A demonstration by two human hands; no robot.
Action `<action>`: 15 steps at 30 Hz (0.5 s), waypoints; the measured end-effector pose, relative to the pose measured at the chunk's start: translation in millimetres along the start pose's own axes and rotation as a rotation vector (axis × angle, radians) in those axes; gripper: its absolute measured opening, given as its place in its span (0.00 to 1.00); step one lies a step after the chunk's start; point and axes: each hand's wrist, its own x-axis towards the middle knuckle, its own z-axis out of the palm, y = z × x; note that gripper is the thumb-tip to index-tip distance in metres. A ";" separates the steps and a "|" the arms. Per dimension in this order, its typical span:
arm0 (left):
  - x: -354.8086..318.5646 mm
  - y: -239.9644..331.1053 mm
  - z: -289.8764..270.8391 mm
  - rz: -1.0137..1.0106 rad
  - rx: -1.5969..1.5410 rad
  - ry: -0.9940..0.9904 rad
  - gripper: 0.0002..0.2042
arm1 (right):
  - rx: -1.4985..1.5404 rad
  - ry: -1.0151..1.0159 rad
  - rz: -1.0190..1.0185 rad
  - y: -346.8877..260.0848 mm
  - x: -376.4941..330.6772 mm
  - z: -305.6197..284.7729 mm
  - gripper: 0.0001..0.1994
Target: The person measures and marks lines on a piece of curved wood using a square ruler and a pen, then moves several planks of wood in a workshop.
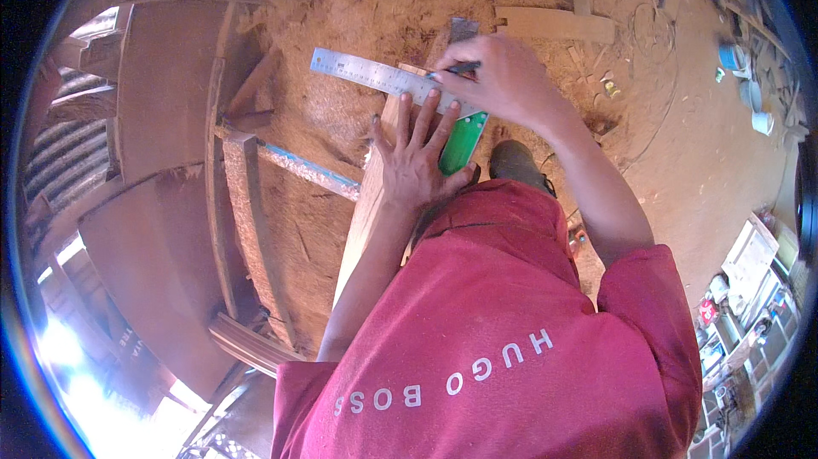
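A try square with a steel ruled blade (362, 72) and a green stock (464, 142) lies across a pale wooden board (368, 203). My left hand (416, 157) rests on it, fingers spread flat over the blade and board, the thumb beside the lower end of the stock. Above the blade, my right hand (507, 76) is closed around a black pen (464, 68), whose tip is down at the blade's upper edge. Part of the board is covered by my left hand and forearm.
Sawdust (341, 16) covers the ground around the board. To the left stand a wooden frame (247, 220) and large brown panels (153, 272). A cut plank (558, 25) lies beyond my right hand. Blue containers (750, 94) and wood scraps are at the far right.
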 end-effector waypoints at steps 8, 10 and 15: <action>1.5 2.5 -6.4 0.007 0.021 -0.037 0.46 | -0.238 -0.116 0.027 -5.3 -28.9 -41.2 0.12; 1.7 3.1 -6.6 0.010 0.034 -0.065 0.47 | -0.244 -0.185 0.049 -7.6 -10.1 -36.0 0.12; -0.7 -2.0 -1.2 0.015 0.048 -0.019 0.47 | -0.299 -0.216 -0.167 -24.3 71.3 0.7 0.17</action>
